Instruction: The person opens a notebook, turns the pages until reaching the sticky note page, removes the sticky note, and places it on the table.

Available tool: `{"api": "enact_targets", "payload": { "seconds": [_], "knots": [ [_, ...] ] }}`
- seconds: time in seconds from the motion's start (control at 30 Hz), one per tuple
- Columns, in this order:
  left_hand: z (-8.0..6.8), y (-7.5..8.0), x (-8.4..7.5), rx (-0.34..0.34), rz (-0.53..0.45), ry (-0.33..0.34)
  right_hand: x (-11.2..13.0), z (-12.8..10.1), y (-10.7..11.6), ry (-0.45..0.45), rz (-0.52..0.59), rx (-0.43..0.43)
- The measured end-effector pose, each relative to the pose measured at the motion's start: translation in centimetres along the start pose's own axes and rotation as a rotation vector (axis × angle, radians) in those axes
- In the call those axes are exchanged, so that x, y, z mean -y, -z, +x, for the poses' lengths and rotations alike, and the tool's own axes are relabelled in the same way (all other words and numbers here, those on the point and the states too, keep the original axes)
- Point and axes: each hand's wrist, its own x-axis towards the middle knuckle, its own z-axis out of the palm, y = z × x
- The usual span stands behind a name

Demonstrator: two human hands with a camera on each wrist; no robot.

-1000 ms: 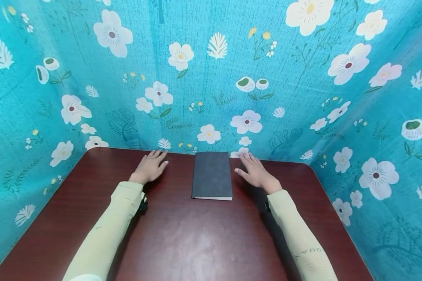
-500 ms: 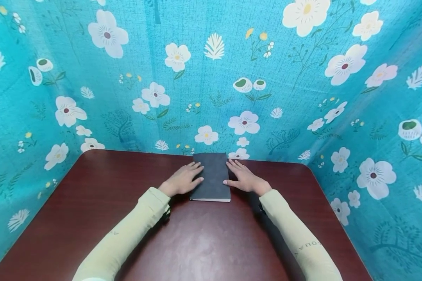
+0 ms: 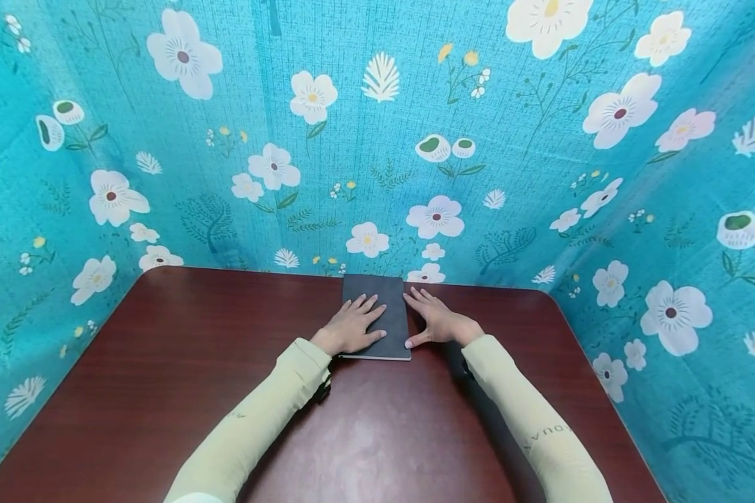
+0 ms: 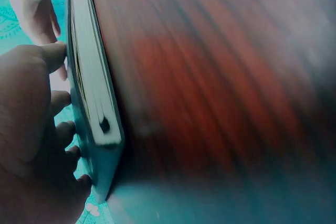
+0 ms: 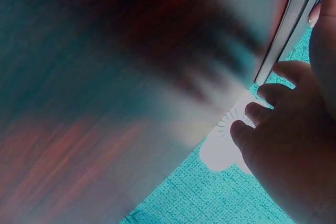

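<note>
A dark grey notebook point(image 3: 393, 297) with pale page edges lies closed at the far side of the table. My left hand point(image 3: 354, 325) rests on its cover, fingers spread toward the upper right. In the left wrist view the fingertips meet the cover of the notebook point(image 4: 97, 87), whose page block and spine end show. My right hand point(image 3: 440, 323) is at the notebook's right edge, thumb and fingertips right at the border. The right wrist view shows its extended fingers beside the edge of the notebook point(image 5: 287, 35).
The glossy dark red-brown table point(image 3: 365, 426) has rounded far corners. A turquoise cloth point(image 3: 327, 209) with white flowers hangs right behind its far edge and along both sides.
My left hand has moved right, from the table beside the notebook onto its cover. My right hand has moved left to the notebook's right edge. The notebook lies in about the same place.
</note>
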Motion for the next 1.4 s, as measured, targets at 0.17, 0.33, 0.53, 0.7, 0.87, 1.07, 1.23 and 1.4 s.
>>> {"api": "enact_targets", "payload": {
  "seconds": [0.17, 0.33, 0.53, 0.7, 0.87, 1.07, 1.23, 1.4],
  "knots": [
    [0.4, 0.0, -0.3, 0.005, 0.01, 0.007, -0.5, 0.0, 0.2, -0.01, -0.001, 0.015],
    [0.5, -0.1, -0.3, 0.003, 0.018, 0.005, -0.9, 0.1, 0.2, -0.012, 0.003, 0.022],
    [0.3, -0.3, -0.4, -0.014, 0.005, 0.008, -1.0, 0.0, 0.1, 0.003, 0.035, 0.023],
    [0.3, -0.7, -0.3, -0.032, -0.007, 0.018, -1.1, 0.1, -0.2, 0.02, 0.062, 0.013],
    [0.2, -0.7, -0.3, -0.042, -0.03, 0.022, -1.3, 0.3, -0.5, 0.027, 0.089, -0.007],
    [0.1, -0.9, -0.3, -0.052, -0.056, 0.023, -1.3, 0.4, -0.7, 0.031, 0.102, -0.026],
    [0.1, -0.7, -0.4, -0.063, -0.076, 0.008, -1.4, 0.4, -0.8, 0.06, 0.106, -0.065],
    [0.0, -0.3, -0.5, -0.07, -0.099, -0.001, -1.5, 0.2, -0.7, 0.076, 0.132, -0.097]
  ]
}}
